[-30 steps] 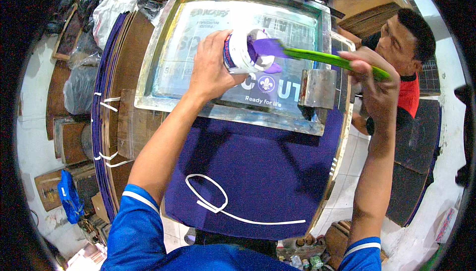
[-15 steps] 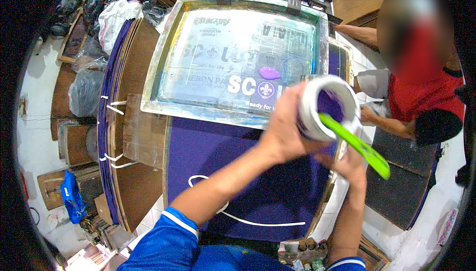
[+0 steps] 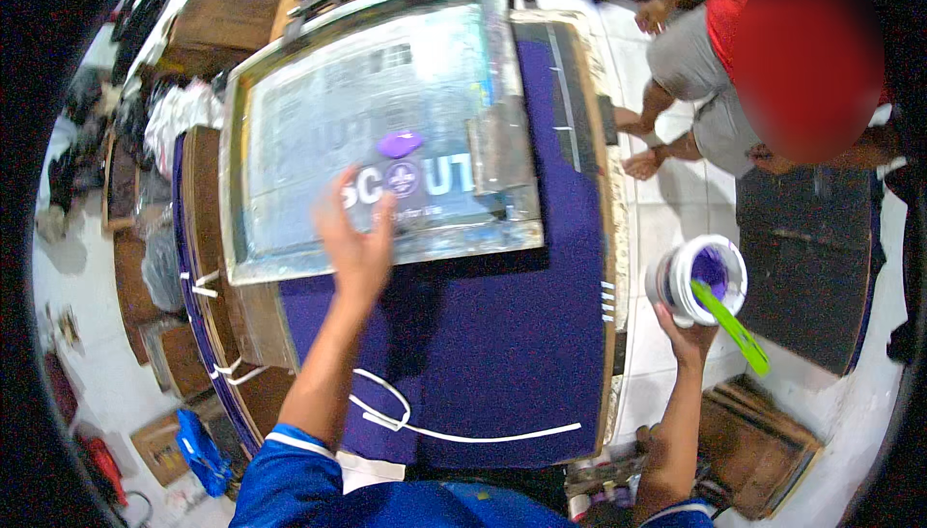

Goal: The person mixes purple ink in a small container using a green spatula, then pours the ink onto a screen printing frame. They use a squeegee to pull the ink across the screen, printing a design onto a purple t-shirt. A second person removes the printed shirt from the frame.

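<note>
My right hand (image 3: 688,337) grips a white tub (image 3: 669,282) from below, out to the right of the table. Purple ink (image 3: 712,267) lines its inside, and a bright green spatula (image 3: 734,333) leans out over the rim. My left hand (image 3: 355,238), fingers apart and slightly blurred, hovers over the lower part of a screen printing frame (image 3: 386,265). It appears to hold nothing; whether it touches the mesh, I cannot tell. On the mesh sits a blob of purple ink (image 3: 400,144), just above a stencilled design with a round emblem (image 3: 401,179).
Dark purple fabric (image 3: 502,354) covers the table under the frame, with a white cord (image 3: 483,437) on it. Cloth-edged boards (image 3: 205,209) stand at the left. A person in grey shorts (image 3: 690,55) is at the upper right, beside a dark board (image 3: 801,258).
The tub has moved from above the frame's lower right corner out to the right, now in my right hand alone. My left hand has let go of it and shifted left.
</note>
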Tool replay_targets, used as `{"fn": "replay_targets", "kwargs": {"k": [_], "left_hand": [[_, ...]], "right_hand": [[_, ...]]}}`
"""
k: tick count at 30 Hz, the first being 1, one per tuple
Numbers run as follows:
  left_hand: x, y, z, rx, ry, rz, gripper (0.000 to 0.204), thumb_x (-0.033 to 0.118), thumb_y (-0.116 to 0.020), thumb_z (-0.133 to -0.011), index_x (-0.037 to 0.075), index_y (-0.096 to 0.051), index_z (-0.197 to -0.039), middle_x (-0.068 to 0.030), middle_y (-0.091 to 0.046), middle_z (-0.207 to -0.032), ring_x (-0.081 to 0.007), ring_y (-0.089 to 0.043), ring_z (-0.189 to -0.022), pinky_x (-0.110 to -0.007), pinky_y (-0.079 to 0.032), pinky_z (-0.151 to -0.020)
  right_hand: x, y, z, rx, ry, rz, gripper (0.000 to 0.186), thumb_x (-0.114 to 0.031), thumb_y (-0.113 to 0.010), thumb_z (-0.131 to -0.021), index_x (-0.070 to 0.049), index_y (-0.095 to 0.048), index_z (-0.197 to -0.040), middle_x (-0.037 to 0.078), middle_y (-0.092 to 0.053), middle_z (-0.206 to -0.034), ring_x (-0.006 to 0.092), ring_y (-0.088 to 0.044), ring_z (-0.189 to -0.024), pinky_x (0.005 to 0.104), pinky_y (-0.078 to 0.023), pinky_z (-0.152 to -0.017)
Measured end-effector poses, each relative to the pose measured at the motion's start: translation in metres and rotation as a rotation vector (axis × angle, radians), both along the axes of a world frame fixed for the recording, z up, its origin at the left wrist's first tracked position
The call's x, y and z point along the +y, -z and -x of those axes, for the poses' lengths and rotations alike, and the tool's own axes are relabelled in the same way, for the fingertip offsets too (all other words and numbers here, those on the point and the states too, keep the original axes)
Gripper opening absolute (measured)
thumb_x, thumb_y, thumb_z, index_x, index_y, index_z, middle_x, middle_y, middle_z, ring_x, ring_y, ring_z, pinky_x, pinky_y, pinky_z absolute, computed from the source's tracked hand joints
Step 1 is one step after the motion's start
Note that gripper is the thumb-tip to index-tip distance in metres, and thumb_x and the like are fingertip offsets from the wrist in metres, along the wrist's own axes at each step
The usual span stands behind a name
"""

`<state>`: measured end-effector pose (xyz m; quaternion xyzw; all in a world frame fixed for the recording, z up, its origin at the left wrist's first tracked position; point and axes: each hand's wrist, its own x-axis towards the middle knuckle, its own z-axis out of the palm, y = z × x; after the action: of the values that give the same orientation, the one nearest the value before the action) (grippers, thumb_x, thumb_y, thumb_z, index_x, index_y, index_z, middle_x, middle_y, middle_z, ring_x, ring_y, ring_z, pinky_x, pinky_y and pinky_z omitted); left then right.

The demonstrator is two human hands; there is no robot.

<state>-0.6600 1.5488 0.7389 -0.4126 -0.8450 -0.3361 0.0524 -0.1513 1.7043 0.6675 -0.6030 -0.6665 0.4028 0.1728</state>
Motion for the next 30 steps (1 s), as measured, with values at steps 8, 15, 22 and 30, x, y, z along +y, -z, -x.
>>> {"fn": "replay_targets", "kwargs": {"k": [8, 15, 22, 30], "left_hand": [[-0.015, 0.045, 0.049, 0.164, -0.183, 0.314, 0.055, 0.036, -0.053, -0.114, -0.001, -0.052, -0.155, -0.0208, -0.054, -0.155, -0.0355, -0.044, -0.147, -0.047, -0.028, -0.126], [-0.041, 0.036, 0.08, 0.082, -0.084, 0.33, 0.062, 0.045, -0.043, -0.116, -0.003, -0.051, -0.155, -0.0198, -0.05, -0.161, -0.031, -0.042, -0.152, -0.046, -0.027, -0.128], [-0.232, 0.017, 0.244, 0.247, -0.17, 0.73, 0.082, 0.067, -0.036, -0.11, -0.005, -0.057, -0.144, -0.0231, -0.049, -0.155, -0.0365, -0.048, -0.144, -0.052, -0.038, -0.121], [-0.334, -0.001, 0.254, 0.205, -0.129, 0.911, 0.073, 0.056, -0.043, -0.11, -0.006, -0.056, -0.146, -0.0225, -0.057, -0.148, -0.0364, -0.057, -0.135, -0.051, -0.046, -0.115]], "right_hand": [[0.086, 0.199, 0.018, 0.213, -0.018, -0.253, 0.111, -0.03, -0.103, -0.066, -0.009, -0.043, -0.156, 0.017, -0.059, -0.146, 0.0347, -0.059, -0.131, 0.0469, -0.047, -0.116], [0.107, 0.342, 0.078, 0.232, -0.139, -0.252, 0.114, -0.029, -0.102, -0.062, -0.009, -0.04, -0.156, 0.023, -0.047, -0.156, 0.0452, -0.049, -0.144, 0.0519, -0.043, -0.121], [0.087, 0.421, 0.155, 0.113, -0.378, -0.041, 0.111, -0.028, -0.098, -0.061, -0.014, -0.043, -0.157, 0.015, -0.058, -0.145, 0.0446, -0.052, -0.139, 0.0536, -0.042, -0.118], [0.057, 0.463, 0.208, -0.094, -0.638, 0.07, 0.111, -0.022, -0.092, -0.075, -0.015, -0.032, -0.167, 0.011, -0.043, -0.17, 0.0408, -0.054, -0.141, 0.0567, -0.041, -0.119]]}}
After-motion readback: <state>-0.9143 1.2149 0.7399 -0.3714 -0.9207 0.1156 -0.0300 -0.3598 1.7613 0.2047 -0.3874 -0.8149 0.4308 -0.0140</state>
